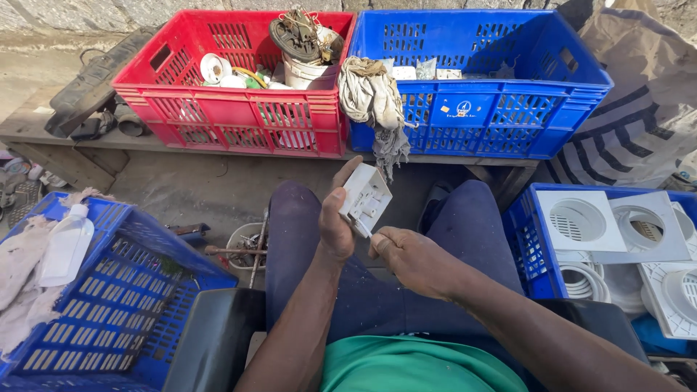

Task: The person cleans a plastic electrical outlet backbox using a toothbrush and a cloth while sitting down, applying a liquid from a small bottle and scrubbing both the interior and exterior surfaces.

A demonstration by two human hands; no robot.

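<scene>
My left hand (335,221) grips a small white square electrical switch box (365,197), holding it up over my lap with its back toward me. My right hand (405,255) is closed around a thin tool whose tip (361,229) touches the lower edge of the box; the tool's handle is hidden in the fist. Both hands hover above my knees in dark blue trousers.
A red crate (239,116) with old parts and a blue crate (501,109) stand on a bench ahead, a dirty rag (374,98) draped between them. A blue crate (116,305) with a white bottle (65,247) is at left. White square vent covers (581,221) fill a crate at right.
</scene>
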